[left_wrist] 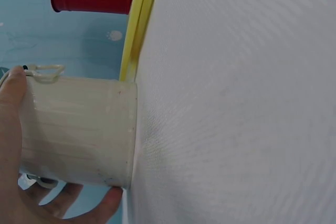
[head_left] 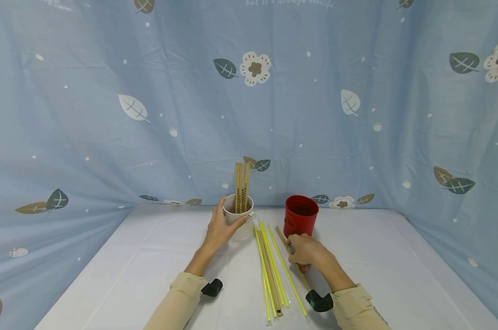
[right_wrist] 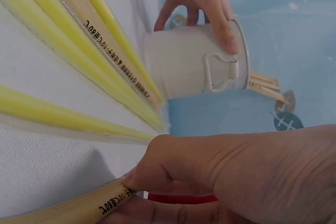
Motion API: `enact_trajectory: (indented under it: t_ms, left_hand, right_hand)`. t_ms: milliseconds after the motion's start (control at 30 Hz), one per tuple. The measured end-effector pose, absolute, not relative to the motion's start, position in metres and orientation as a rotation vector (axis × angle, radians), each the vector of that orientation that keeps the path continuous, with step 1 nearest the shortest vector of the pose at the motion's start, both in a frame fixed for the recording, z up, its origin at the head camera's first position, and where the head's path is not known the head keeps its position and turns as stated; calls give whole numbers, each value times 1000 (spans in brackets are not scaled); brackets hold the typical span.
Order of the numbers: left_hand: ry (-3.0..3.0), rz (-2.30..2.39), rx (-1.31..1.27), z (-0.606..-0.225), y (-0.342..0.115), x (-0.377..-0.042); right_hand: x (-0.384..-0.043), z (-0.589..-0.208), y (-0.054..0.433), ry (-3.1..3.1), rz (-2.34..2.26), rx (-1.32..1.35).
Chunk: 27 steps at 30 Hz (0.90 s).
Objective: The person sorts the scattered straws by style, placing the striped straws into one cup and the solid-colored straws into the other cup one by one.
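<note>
My left hand (head_left: 221, 233) holds a small white metal bucket (head_left: 242, 233) by its sides, thumb near the rim and fingers round the far side. Several brown paper-wrapped straws (head_left: 239, 188) stand upright in it. With thumb and fingers, my right hand (head_left: 312, 252) pinches another brown paper-wrapped straw (right_wrist: 68, 205), which slants along the white table just in front of a red bucket (head_left: 301, 223). Between the hands lie several yellow straws (head_left: 284, 266) in clear wrappers and a brown wrapped straw (head_left: 272, 279) among them.
The white tabletop (head_left: 150, 256) meets a blue printed curtain (head_left: 306, 114) close behind both buckets. Black wrist devices sit under my left wrist (head_left: 212, 288) and right wrist (head_left: 320, 301). The red bucket's inside looks dark.
</note>
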<state>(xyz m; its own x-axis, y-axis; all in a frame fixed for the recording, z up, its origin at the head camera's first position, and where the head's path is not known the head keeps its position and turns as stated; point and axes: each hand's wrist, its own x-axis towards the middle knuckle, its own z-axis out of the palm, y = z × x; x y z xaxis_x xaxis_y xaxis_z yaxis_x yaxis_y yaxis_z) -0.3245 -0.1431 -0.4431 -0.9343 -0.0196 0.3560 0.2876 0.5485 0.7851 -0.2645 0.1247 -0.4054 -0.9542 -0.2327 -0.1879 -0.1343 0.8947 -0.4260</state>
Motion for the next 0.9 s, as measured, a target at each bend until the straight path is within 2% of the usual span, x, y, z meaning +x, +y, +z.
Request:
enact_trajectory:
  t_ms: [533,900]
  left_hand:
    - [-2470,-1329,-225,-443,-144,-325]
    - [-2465,-1298,-223,-444,-143,-325]
  right_hand:
    - [-265,-401,119,2859,-625,-258]
    - [-262,-397,115,2921,-699,-366]
